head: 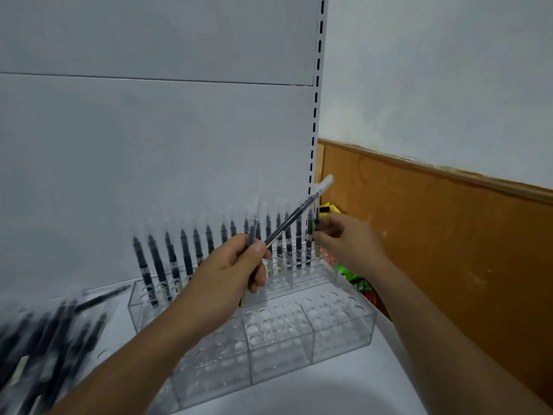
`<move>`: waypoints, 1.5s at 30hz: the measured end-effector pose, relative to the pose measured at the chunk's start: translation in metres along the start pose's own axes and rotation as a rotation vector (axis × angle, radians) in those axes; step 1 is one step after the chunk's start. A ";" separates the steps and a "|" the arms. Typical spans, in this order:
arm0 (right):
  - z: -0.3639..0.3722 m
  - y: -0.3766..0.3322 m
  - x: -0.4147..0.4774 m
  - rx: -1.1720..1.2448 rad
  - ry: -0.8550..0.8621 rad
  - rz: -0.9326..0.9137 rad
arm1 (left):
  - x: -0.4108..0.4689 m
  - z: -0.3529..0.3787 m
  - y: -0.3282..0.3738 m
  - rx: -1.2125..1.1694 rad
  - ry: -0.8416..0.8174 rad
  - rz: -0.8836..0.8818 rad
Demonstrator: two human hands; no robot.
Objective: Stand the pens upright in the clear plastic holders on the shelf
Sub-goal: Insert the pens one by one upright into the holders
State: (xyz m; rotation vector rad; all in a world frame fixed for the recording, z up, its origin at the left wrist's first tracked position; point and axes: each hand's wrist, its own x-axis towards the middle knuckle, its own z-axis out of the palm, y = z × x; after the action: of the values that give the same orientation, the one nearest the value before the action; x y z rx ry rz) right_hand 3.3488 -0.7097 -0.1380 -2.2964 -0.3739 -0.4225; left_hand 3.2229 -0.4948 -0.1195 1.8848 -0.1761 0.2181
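Clear acrylic holder (338, 330), divided into compartments and drilled with round sockets, is shown on the white shelf (344, 390). Only its rearmost sockets are filled, by a row of standing pens (185, 259); the nearer sockets are vacant, so the task is judged roughly one row along. The end pen (316, 223) at the right of that row is pinched between the fingertips of the right hand (344, 241), presumably so that it can be seated straight in its socket. A slanted pen (296, 217) is gripped in the curled left hand (230, 271), its clear cap pointing up and to the right; at least one more pen appears to be kept in the same fist, probably as a ready supply. Loose pens (59, 333), blurred, are seen lying flat on the shelf at far left, well apart from the holder. The shelf is backed by a white panel (149, 145) and bounded on the right by a slotted upright (317, 70). Beyond it, wood panelling (449, 235) is set beneath a pale wall (449, 70), and green and yellow goods (347, 272), not identifiable, are partly hidden behind the right wrist.
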 end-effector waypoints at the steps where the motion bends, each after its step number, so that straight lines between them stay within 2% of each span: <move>1: 0.001 0.001 -0.001 0.011 -0.021 0.012 | 0.000 0.000 0.000 0.000 -0.001 -0.001; 10: -0.002 0.002 -0.004 0.055 0.023 0.040 | 0.000 0.000 -0.002 0.003 0.007 0.005; 14: -0.005 -0.001 -0.007 -0.074 -0.039 0.029 | 0.000 0.001 -0.003 0.003 0.012 0.002; 21: -0.005 0.002 -0.010 -0.073 -0.101 0.030 | 0.000 0.001 -0.002 0.011 0.013 0.006; 24: -0.010 0.001 -0.016 -0.058 -0.033 0.058 | -0.001 0.001 0.001 0.021 0.018 0.017; 26: -0.015 -0.007 -0.021 -0.043 0.105 0.038 | -0.002 0.001 0.004 0.017 0.026 0.027; 28: -0.021 -0.019 -0.025 0.047 0.199 -0.022 | -0.002 0.000 0.006 0.001 0.039 0.031; 29: -0.025 -0.029 -0.027 0.141 0.186 -0.055 | -0.002 -0.003 0.010 -0.008 0.047 0.036; 32: -0.033 -0.066 -0.035 0.496 -0.038 -0.110 | -0.003 -0.013 0.021 -0.015 0.057 0.068; 34: -0.031 -0.090 -0.040 0.643 -0.162 -0.114 | -0.005 -0.022 0.026 -0.003 0.065 0.096; 38: -0.009 -0.132 -0.046 0.829 -0.188 -0.069 | -0.021 -0.041 0.023 0.007 0.104 0.109; 42: 0.015 -0.161 -0.048 0.857 -0.205 -0.074 | -0.043 -0.069 0.011 -0.003 0.244 0.108; 45: 0.031 -0.176 -0.047 0.745 -0.167 -0.120 | -0.059 -0.096 0.000 -0.034 0.388 0.147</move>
State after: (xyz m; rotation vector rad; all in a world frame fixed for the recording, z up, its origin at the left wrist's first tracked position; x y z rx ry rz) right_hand 3.2440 -0.5761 -0.0663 -1.5858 -0.6327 -0.1104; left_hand 3.1593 -0.4027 -0.1039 1.7598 -0.0525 0.6698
